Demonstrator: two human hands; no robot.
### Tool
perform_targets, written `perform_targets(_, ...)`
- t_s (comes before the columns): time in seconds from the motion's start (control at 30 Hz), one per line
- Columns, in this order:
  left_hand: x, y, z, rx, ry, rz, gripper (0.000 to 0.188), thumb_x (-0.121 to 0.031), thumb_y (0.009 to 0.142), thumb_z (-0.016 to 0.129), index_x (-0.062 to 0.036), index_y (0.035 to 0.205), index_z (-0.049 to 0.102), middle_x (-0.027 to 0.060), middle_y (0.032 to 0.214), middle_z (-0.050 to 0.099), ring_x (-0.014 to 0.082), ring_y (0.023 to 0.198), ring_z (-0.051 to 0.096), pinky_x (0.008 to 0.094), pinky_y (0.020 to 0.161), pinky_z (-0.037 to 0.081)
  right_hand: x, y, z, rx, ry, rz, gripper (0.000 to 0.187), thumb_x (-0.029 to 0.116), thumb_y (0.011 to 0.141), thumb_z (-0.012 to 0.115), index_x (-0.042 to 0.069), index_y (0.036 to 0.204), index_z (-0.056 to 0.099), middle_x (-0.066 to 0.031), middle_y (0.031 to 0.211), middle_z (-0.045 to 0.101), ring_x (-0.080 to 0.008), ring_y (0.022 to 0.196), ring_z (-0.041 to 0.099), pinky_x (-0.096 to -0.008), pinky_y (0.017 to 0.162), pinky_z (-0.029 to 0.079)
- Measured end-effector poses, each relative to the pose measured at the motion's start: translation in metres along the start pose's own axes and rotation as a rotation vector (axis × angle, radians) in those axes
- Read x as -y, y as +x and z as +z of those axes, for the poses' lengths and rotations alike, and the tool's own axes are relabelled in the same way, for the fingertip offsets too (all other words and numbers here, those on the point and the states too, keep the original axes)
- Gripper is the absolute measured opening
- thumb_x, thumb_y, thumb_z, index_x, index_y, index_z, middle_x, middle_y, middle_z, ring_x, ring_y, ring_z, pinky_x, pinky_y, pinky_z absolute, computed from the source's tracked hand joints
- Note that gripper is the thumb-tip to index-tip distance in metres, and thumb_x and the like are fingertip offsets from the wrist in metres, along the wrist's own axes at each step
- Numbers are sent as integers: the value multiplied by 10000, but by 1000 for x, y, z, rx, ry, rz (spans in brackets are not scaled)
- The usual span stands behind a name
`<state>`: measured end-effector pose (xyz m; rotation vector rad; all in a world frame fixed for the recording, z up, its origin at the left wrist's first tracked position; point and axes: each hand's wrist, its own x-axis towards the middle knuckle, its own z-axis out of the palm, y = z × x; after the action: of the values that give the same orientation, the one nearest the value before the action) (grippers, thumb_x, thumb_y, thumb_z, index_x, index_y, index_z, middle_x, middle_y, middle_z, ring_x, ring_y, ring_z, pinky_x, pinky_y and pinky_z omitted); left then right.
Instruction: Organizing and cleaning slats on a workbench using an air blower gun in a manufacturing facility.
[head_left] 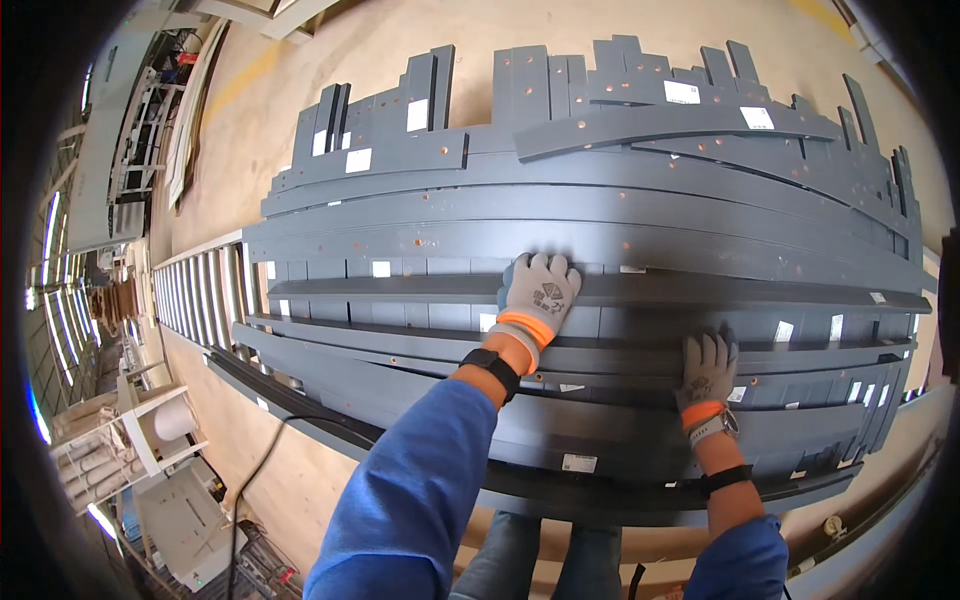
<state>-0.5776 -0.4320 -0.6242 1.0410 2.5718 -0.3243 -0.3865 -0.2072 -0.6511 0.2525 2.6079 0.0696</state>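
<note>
Long dark grey boards lie in layers before me, many with white labels and small orange-brown spots. My left hand, in a grey glove with an orange cuff, is over a narrow board across the middle of the pile. Its fingers bend over that board's far edge. Nearer to me and to the right, my right hand, gloved alike, rests at another long board. Its fingers stretch forward, slightly apart; their tips are in shadow. The undersides of both hands are hidden.
Shorter grey boards stick out unevenly at the far side. A roller conveyor runs at the left. A black cable hangs at the lower left, near a white rack with rolls. My legs stand close to the near edge.
</note>
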Motion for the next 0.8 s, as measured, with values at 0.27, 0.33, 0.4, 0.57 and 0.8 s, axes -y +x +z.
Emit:
perform_targets(0.27, -5, -7, 10, 108, -16, 1, 329, -293, 761, 651, -129, 1030, 555, 81, 1059, 547, 269, 1038, 531, 401, 864, 417, 2, 6, -12, 99, -17, 19, 710, 312, 749, 677, 171, 1369, 360, -70, 1364, 373, -282, 1309, 287, -489, 1112, 147)
perform_targets(0.33, 1, -11, 14, 55, -27, 20, 342, -265, 749, 654, -121, 1042, 554, 89, 1054, 560, 276, 1006, 556, 406, 833, 441, 3, 7, -11, 56, 20, 5, 670, 293, 752, 672, 167, 1347, 391, -73, 1345, 394, -281, 1299, 302, -490, 1110, 153)
perform_targets(0.4, 0, -7, 1, 120, -50, 22, 356, -247, 745, 653, -120, 1064, 556, 92, 1060, 566, 276, 995, 567, 403, 818, 452, 0, 0, -5, 9, 6, 13, 632, 288, 753, 665, 168, 1325, 422, -75, 1330, 411, -279, 1295, 311, -492, 1106, 162)
perform_targets(0.57, 7, 7, -1, 105, -123, 31, 393, -207, 723, 650, -128, 1098, 562, 103, 1118, 565, 308, 991, 574, 403, 828, 477, -3, 3, -10, 89, -61, 41, 510, 287, 828, 573, 194, 1313, 446, -59, 1349, 419, -267, 1306, 314, -496, 1095, 185)
perform_targets(0.8, 15, -3, 15, 187, -313, 57, 311, -65, 687, 618, -78, 997, 600, 170, 1034, 584, 341, 1022, 565, 414, 875, 471, 4, 7, -24, 183, -39, -25, 435, 238, 931, 382, 231, 1366, 393, -45, 1401, 400, -260, 1337, 301, -500, 1091, 170)
